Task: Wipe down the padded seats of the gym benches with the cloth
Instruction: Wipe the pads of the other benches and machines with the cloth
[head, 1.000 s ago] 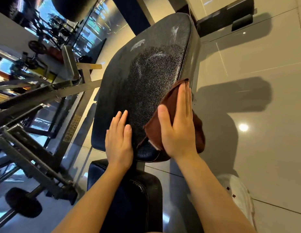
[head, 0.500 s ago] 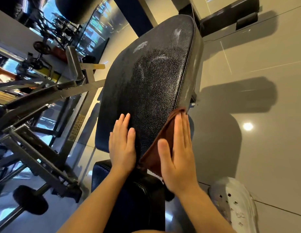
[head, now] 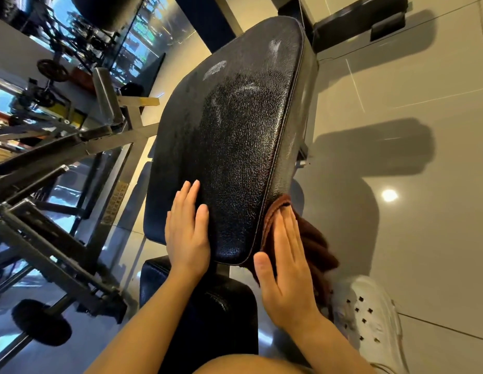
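We see the left hand (head: 187, 228) resting flat, fingers straight, on the black back pad (head: 235, 147) of the bench. The right hand (head: 285, 268), fingers straight, presses the brown cloth (head: 316, 247) against the pad's near right edge.

Bright, even overhead light. One round lamp glare (head: 389, 195) on the glossy floor tiles (head: 424, 252), beside a hard dark shadow (head: 370, 168) of the bench (edges crisp). Sheen on the grained pad (head: 235, 147). Strong wide-angle bending at the borders; racks (head: 46, 157) at left soft, windows (head: 8, 101) blown out.
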`<move>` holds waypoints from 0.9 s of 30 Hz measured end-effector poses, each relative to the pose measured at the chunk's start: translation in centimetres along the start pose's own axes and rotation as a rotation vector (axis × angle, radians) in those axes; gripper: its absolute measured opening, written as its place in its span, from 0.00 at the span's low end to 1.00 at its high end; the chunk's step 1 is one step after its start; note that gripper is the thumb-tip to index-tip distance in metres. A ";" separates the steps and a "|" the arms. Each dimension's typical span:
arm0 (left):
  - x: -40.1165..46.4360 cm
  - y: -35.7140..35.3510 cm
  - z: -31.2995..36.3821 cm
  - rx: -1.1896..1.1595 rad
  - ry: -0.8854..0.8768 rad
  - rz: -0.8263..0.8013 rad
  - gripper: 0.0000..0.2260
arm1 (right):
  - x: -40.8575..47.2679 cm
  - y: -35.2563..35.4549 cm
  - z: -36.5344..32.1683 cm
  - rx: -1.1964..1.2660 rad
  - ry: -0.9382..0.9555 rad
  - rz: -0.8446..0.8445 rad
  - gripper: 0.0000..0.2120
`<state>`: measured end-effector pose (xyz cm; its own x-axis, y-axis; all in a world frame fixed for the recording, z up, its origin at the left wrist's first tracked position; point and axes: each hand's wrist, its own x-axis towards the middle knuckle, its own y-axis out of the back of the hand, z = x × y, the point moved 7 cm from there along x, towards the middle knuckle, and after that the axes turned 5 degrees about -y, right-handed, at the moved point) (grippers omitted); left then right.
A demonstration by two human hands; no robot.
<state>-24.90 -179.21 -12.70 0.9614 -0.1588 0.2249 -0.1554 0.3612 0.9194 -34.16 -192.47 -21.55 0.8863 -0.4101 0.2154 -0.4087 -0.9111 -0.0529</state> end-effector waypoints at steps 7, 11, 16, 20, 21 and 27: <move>-0.1 0.0 0.1 -0.014 -0.014 0.025 0.19 | 6.9 1.0 -1.4 0.095 -0.095 0.069 0.35; -0.1 0.1 0.0 0.005 -0.020 0.024 0.21 | 6.6 0.7 -2.0 0.155 -0.102 0.095 0.34; 0.0 0.1 0.0 0.006 -0.025 0.026 0.21 | -0.8 -0.6 -2.3 0.085 -0.001 0.025 0.29; -0.2 -0.1 0.1 0.011 -0.008 0.022 0.21 | 0.8 -0.1 -1.7 0.104 -0.008 0.015 0.25; -0.3 -0.1 0.1 0.010 -0.009 0.022 0.21 | 2.1 0.3 -1.6 0.141 -0.017 0.034 0.25; -0.2 0.1 0.3 0.020 -0.011 0.041 0.22 | 12.5 -0.4 2.0 0.494 -0.469 0.092 0.30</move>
<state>-25.17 -179.39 -12.53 0.9515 -0.1540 0.2663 -0.1996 0.3494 0.9155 -22.49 -197.30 -20.83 0.8987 -0.3599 -0.2506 -0.4386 -0.7380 -0.5129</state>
